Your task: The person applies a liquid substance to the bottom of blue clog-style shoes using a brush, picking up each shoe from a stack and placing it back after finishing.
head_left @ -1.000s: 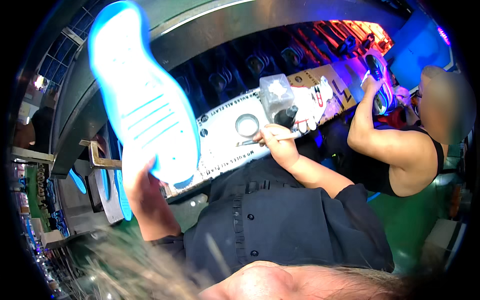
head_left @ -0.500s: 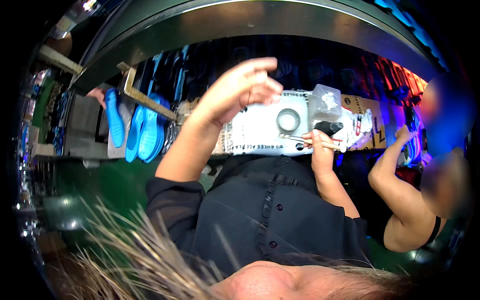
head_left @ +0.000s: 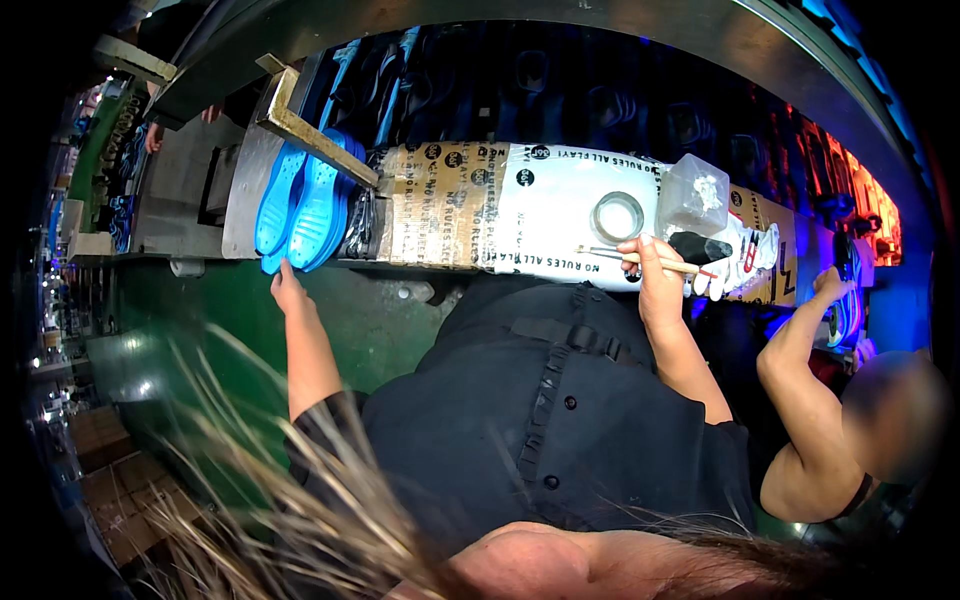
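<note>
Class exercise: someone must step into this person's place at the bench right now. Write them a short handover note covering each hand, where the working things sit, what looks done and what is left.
Left hand: open, fingertips at the lower edge of the blue shoe soles stacked at the bench's left end; no grip yet.
Right hand: holds a thin brush, tip beside the small round pot on the paper-covered bench.
A clear plastic box stands right of the pot.
A co-worker's arm works on the right.
Done: soles stacked.
Left: no sole lies in front of the brush.

Black buttoned top (ruffled placket), rolled sleeves
</note>
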Demonstrator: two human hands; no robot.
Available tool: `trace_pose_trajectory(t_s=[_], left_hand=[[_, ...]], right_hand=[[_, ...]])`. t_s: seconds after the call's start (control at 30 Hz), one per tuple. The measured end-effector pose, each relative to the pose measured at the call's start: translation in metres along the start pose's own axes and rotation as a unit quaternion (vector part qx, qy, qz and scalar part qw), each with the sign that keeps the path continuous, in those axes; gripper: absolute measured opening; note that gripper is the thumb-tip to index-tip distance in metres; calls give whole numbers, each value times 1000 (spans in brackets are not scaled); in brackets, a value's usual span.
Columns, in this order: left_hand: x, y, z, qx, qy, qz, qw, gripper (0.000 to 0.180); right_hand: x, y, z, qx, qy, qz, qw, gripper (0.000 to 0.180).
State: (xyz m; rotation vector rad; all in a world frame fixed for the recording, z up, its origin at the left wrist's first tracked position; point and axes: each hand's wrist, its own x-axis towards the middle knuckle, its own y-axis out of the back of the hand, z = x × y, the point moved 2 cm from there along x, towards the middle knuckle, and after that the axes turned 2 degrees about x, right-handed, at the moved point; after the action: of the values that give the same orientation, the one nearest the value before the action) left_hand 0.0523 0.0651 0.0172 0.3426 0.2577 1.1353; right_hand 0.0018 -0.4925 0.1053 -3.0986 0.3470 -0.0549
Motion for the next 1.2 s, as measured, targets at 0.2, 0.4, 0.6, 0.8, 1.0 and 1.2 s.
trace_pose_trajectory(t_s=[0.2, 0.4, 0.6, 0.8, 1.0, 1.2], left_hand=[[29, -26, -10, -90, 301, -271, 910, 46], [78, -29, 51, 73, -112, -295, 946, 59], [162, -26, 51, 103, 18, -262, 959, 70], [148, -21, 17, -1, 164, -305, 938, 72], [95, -6, 15, 30, 189, -356, 915, 50], [27, 33, -12, -130, 85, -364, 918, 38]], right_hand=[[-3, 2, 6, 16, -27, 16, 999, 33], [-4, -7, 6, -6, -16, 4, 1000, 33], [0, -19, -3, -8, -35, -8, 999, 32], [1, -23, 0, -14, -61, 10, 998, 33], [1, -27, 9, 19, -74, 10, 997, 29], [5, -27, 13, 37, -76, -8, 996, 28]])
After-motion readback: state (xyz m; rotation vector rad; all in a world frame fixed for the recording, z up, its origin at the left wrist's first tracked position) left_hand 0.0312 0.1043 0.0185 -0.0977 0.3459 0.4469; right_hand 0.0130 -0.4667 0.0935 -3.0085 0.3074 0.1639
